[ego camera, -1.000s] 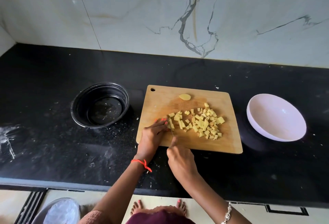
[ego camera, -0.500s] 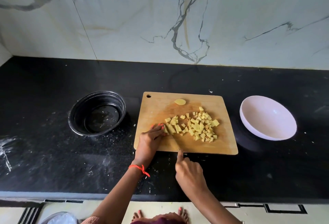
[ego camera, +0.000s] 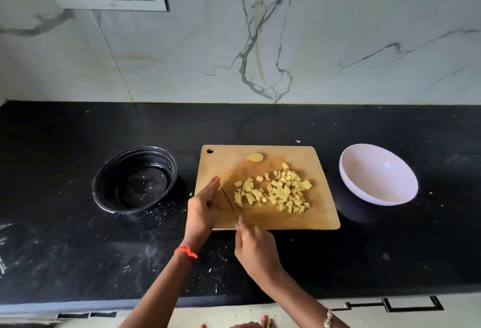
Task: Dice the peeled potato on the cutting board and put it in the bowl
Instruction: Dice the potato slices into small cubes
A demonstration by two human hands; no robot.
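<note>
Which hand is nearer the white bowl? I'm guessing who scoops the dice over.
Right. The right hand holds the knife at the board's near edge; the left hand lies farther left. The white bowl sits right of both.

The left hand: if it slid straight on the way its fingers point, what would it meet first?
The left hand points up the cutting board, away from the person. Bare board lies ahead, then the hanging hole near the far corner. The potato dice sit to its right, apparently off that line.

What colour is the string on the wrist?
The string on the left wrist is bright orange-red, seen clearly in the head view.
</note>
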